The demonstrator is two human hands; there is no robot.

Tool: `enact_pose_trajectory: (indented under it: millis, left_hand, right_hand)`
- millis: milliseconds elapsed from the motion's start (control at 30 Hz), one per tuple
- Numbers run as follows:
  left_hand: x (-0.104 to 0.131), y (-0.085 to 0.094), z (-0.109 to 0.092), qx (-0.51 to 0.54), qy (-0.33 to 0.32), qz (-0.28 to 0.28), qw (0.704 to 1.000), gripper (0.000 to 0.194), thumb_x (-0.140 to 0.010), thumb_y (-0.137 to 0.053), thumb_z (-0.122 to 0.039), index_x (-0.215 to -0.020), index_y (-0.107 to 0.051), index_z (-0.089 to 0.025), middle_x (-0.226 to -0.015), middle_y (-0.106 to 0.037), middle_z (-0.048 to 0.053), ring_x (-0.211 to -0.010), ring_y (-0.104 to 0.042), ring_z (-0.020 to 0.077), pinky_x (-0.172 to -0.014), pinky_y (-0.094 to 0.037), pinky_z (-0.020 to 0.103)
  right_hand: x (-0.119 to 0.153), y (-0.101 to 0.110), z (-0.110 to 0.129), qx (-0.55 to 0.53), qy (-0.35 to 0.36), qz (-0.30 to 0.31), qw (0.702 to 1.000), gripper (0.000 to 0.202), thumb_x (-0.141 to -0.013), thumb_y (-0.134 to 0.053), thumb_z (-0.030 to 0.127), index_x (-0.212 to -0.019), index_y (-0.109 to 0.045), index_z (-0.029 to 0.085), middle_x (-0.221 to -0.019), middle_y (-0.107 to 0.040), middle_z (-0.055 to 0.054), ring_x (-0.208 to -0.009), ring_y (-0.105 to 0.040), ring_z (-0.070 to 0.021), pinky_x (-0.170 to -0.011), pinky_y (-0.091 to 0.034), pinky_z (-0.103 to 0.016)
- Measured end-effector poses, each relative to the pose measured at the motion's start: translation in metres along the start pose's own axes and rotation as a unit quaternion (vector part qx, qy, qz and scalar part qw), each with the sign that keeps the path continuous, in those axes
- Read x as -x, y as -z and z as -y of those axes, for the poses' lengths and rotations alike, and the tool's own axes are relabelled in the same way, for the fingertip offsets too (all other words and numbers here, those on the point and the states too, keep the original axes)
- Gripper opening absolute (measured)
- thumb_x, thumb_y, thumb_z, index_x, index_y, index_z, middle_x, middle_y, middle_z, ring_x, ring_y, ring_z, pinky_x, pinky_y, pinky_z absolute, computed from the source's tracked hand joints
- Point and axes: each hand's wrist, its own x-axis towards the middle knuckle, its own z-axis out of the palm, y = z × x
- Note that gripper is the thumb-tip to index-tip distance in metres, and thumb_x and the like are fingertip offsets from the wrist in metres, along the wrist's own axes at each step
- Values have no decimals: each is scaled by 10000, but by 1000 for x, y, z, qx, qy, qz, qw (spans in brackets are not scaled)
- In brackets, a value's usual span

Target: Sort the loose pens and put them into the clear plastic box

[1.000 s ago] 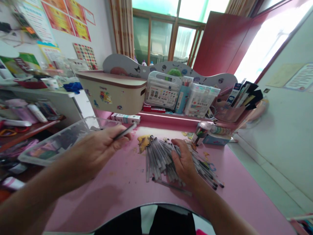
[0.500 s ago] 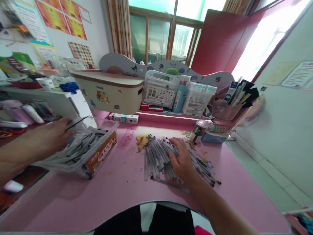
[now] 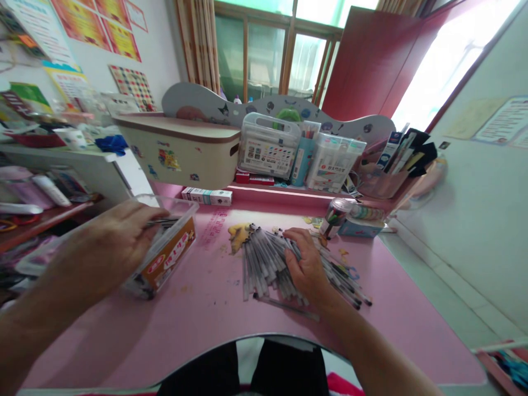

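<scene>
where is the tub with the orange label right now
In the head view, the tub is at left on the desk, by the left hand, left of the pen pile.

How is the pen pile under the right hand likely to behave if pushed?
The pen pile would probably slide and fan out, since its slim pieces overlap loosely, though the right hand resting on it may hold some back. The lone pen at its near edge may roll, as its barrel looks tubular; being thin and straight, it is likely light and stiff.
</scene>
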Motion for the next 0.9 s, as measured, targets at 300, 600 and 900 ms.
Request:
enact_pose_trajectory:
  millis: [300, 600, 900]
  left_hand:
    - [7, -80, -107, 86, 5, 279, 956, 166, -887, -464, -299, -861, -599, -206, -886, -712, 99, -824, -666, 256, -697, -421, 338]
    - [-14, -114, -105, 73, 45, 322, 943, 323, -871, -468, -405, -1038, -619, -173, -1016, -741, 151, -923, -697, 302, -742, -456, 365]
    - [-24, -103, -99, 10, 59, 359, 931, 292, -738, -532, -372, -840, -716, -170, -951, -762, 195, -916, -712, 366, -688, -477, 379]
  right_hand:
    - [-1, 0, 1, 3, 8, 5, 1000, 336, -879, -487, 77, -1173, -605, 188, -1168, -587, -110, -1132, -555, -245, -1007, -460, -421]
    - [1, -2, 4, 0, 1, 11, 1000, 367, -868, -485, 65, -1189, -608, 194, -1192, -589, -112, -1155, -551, -246, -1023, -462, -425]
    - [2, -3, 6, -6, -5, 25, 1000, 362, -873, -485, 61, -1193, -598, 189, -1204, -582, -120, -1170, -543, -249, -1035, -456, -438]
